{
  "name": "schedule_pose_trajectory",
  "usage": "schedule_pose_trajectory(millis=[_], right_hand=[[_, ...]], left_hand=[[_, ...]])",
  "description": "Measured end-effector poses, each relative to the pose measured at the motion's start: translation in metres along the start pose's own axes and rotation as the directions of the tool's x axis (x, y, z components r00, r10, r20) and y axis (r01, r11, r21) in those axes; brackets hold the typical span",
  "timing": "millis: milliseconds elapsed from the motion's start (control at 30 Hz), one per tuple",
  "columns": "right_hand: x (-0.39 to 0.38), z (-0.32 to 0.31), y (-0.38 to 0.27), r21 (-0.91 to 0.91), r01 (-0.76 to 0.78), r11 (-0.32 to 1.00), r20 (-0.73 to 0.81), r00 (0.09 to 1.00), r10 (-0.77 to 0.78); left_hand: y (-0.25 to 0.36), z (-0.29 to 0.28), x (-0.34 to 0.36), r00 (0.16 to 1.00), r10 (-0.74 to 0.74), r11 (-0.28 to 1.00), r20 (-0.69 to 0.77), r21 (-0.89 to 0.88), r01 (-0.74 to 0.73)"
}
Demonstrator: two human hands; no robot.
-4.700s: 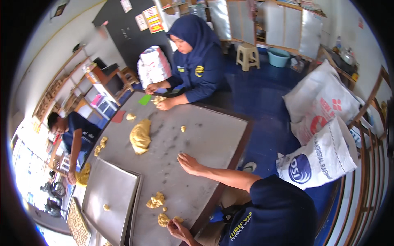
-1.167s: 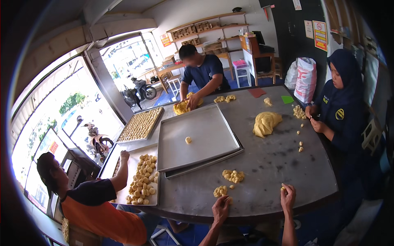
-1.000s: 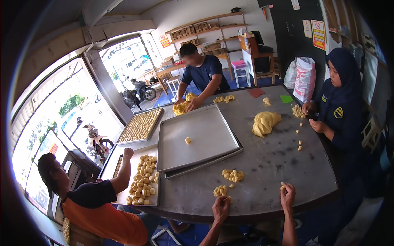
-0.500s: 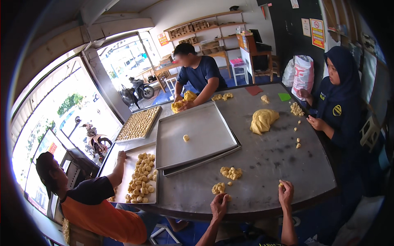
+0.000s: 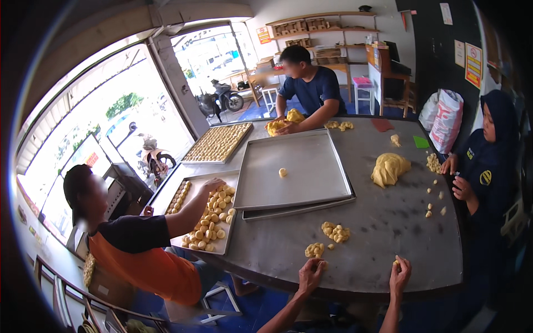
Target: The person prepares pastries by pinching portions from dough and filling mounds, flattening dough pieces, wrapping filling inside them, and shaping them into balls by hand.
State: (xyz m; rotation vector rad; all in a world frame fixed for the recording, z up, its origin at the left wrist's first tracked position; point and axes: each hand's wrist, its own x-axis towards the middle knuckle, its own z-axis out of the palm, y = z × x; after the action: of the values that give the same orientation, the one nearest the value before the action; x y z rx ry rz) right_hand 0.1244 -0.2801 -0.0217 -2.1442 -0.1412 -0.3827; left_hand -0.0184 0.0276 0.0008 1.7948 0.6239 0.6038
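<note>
At the near edge of the metal table, my left hand point(image 5: 311, 276) is closed, its fingertips pinching what looks like a small piece of dough. Just beyond it sits a small heap of dough pieces point(image 5: 315, 250). A larger heap of dough pieces point(image 5: 335, 232) lies slightly farther and to the right, a loose piece beside it. My right hand point(image 5: 400, 274) is curled, apart from the left, with a small yellow piece of dough point(image 5: 396, 262) between thumb and fingers. A big lump of yellow dough point(image 5: 390, 169) rests farther up the table.
A metal tray point(image 5: 261, 191) holding one dough ball point(image 5: 282, 172) lies on another tray. At left, a person in orange handles dough balls in a tray point(image 5: 232, 236). Across, someone works dough point(image 5: 276, 127) beside a filled tray point(image 5: 217, 143). A person at right stands by small pieces point(image 5: 433, 162).
The view has swung left, so the scene sits farther right. The person in orange has reached farther over the dough balls. My hands stay at the near edge, still pinching.
</note>
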Motion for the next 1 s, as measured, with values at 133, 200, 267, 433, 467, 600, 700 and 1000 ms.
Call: schedule_pose_trajectory(millis=[133, 200, 267, 433, 467, 600, 700, 1000], right_hand=[[0.001, 0.0, 0.006, -0.04, 0.032, 0.999, -0.004, 0.999, -0.032], [0.002, 0.001, 0.007, -0.035, 0.046, 0.998, 0.002, 0.999, -0.046], [0.002, 0.002, 0.007, -0.029, 0.056, 0.998, 0.005, 0.998, -0.056], [0.002, 0.001, 0.002, -0.009, 0.011, 1.0, 0.01, 1.0, -0.011], [0.001, 0.001, 0.002, -0.008, 0.013, 1.0, 0.015, 1.0, -0.013], [0.001, 0.001, 0.005, -0.049, 0.069, 0.996, -0.012, 0.998, -0.069], [0.001, -0.001, 0.002, -0.067, 0.076, 0.995, -0.023, 0.997, -0.078], [0.003, -0.001, -0.003, -0.022, 0.0, 1.0, -0.021, 1.0, 0.0]], left_hand=[[0.001, -0.001, 0.003, 0.995, -0.071, 0.997, 0.064, 0.012, 0.07], [-0.001, -0.001, 0.004, 0.998, -0.037, 0.999, 0.056, -0.003, 0.037], [-0.004, 0.0, 0.003, 0.999, -0.001, 1.0, 0.052, -0.016, 0.002], [-0.006, 0.001, 0.002, 0.998, 0.034, 0.999, 0.06, -0.018, -0.033], [-0.008, -0.001, 0.001, 0.998, 0.031, 0.999, 0.056, -0.017, -0.03], [0.002, -0.002, -0.001, 0.997, 0.047, 0.999, 0.058, 0.004, -0.047], [0.007, -0.003, 0.0, 0.997, 0.035, 0.999, 0.062, 0.005, -0.036], [0.01, -0.001, 0.003, 0.997, 0.005, 1.0, 0.072, -0.013, -0.004]])
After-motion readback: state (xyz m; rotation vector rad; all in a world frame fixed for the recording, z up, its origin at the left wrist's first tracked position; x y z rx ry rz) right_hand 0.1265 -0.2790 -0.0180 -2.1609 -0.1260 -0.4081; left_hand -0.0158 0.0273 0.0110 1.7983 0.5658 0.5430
